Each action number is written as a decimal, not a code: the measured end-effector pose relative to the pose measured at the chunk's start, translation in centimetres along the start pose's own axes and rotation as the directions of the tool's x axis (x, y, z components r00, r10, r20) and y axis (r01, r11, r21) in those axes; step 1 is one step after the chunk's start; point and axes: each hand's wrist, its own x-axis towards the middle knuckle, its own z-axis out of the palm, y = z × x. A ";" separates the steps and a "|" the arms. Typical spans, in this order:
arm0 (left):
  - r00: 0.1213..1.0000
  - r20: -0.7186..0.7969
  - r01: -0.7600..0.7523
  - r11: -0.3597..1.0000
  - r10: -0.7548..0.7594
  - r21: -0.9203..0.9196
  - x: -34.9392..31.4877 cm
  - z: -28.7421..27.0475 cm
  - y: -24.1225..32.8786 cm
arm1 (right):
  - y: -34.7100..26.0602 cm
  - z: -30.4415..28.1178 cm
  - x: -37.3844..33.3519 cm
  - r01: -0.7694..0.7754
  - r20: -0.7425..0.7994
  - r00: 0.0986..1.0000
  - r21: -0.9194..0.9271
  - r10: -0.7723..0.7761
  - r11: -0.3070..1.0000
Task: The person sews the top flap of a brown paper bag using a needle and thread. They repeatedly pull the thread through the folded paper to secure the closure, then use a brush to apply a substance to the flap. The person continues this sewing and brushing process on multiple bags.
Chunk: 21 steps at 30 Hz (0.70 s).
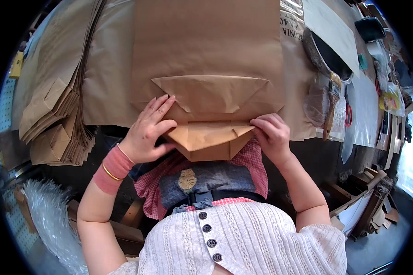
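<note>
A large brown paper bag [206,41] lies flat in front of me, its bottom end toward me with folded flaps. The far flap [211,89] is folded down flat as a trapezoid. The near flap [206,134] stands partly raised over the table's front edge. My left hand [149,130] rests at the left end of the folds, fingers spread on the paper and thumb held apart beside the near flap's corner. At the other end, my right hand [271,132] is closed, pinching the near flap's right corner between thumb and fingers.
Stacks of folded paper bags [55,114] hang over the table edge at left. At right lie a brush [332,105], a dark bowl-like container [319,52], a white sheet [332,27] and red-handled scissors [348,114]. Clear plastic strands [55,220] stand low at left.
</note>
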 end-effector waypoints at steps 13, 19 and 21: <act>0.808 -0.489 0.426 0.899 -0.329 0.100 4.8 4.6 -1.0 | -0.2 3.2 6.0 -0.214 -0.129 0.971 -0.108 0.199 0.971; 0.735 -0.545 0.624 0.718 -0.404 0.309 8.6 4.5 -1.3 | -0.9 3.7 8.9 -0.327 -0.092 0.944 -0.403 0.318 0.855; 0.757 -0.521 0.604 0.724 -0.393 0.332 7.9 3.2 -0.6 | -0.3 3.1 8.6 -0.328 -0.050 0.942 -0.342 0.332 0.880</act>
